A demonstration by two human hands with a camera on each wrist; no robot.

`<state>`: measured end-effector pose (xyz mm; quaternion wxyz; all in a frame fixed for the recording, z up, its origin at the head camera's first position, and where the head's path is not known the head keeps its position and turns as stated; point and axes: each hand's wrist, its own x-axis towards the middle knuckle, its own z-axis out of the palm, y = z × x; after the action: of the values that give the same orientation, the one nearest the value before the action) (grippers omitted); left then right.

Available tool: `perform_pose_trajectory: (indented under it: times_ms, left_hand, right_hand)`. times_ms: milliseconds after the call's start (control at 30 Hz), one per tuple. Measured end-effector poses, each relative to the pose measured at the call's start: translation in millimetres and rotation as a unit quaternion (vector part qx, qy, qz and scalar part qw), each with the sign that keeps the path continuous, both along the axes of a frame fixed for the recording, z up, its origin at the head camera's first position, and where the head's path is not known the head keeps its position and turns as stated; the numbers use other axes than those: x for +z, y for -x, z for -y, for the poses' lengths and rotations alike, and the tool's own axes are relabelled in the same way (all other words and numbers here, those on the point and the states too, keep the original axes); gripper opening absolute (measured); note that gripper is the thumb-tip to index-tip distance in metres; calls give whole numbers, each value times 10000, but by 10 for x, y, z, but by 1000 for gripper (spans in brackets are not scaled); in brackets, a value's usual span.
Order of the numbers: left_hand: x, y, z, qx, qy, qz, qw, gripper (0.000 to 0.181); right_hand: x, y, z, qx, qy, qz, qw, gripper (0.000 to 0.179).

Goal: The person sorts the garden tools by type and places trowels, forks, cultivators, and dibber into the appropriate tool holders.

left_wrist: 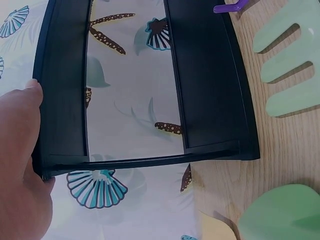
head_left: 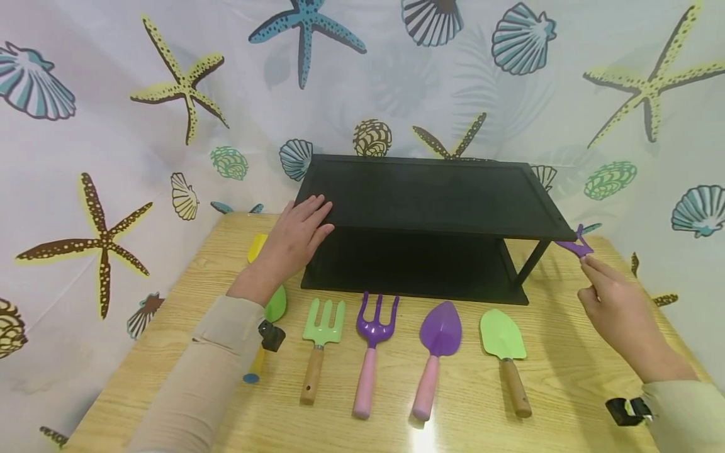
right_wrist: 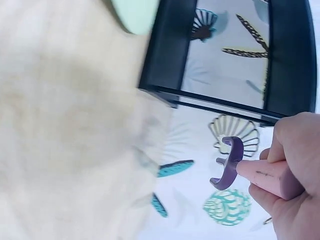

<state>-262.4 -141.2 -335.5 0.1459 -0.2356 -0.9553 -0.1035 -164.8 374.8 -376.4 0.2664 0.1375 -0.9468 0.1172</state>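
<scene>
My left hand rests on the left end of a black two-tier shelf, its fingers spread over the top board. In the left wrist view, the thumb touches the board's edge. To the right of the shelf, my right hand holds a small hand cultivator by its pink handle. Its purple curved prongs point away from the hand, near the shelf's right end and apart from it in the right wrist view.
Before the shelf lie a green fork, a purple fork, a purple trowel and a green trowel on the wooden table. A green blade and a yellow piece lie partly under my left arm. Patterned cloth hangs behind.
</scene>
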Motion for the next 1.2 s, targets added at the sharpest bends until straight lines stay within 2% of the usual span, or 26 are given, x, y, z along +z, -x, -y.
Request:
perform_pose_trajectory:
  times_ms: [100, 400, 567, 833, 1200]
  left_hand:
    - [-4, 3, -1, 10, -22, 3, 10000, 57]
    - [-13, -6, -7, 64, -24, -35, 10000, 57]
    - [-28, -2, -11, 70, -13, -76, 9999, 57]
    - [-27, -9, -17, 96, -83, -119, 9998, 56]
    - [-31, -7, -16, 118, -92, -74, 9999, 57]
  right_hand:
    - [153, 55, 5, -8, -64, -210, 9998, 43]
    - [554, 219, 13, -279, -22, -94, 9996, 48]
    - [709, 279, 107, -273, -74, -125, 9995, 49]
    - [831, 385, 343, 4, 21, 126, 9999, 47]
    - [936, 529, 668, 314, -142, 570, 9978, 48]
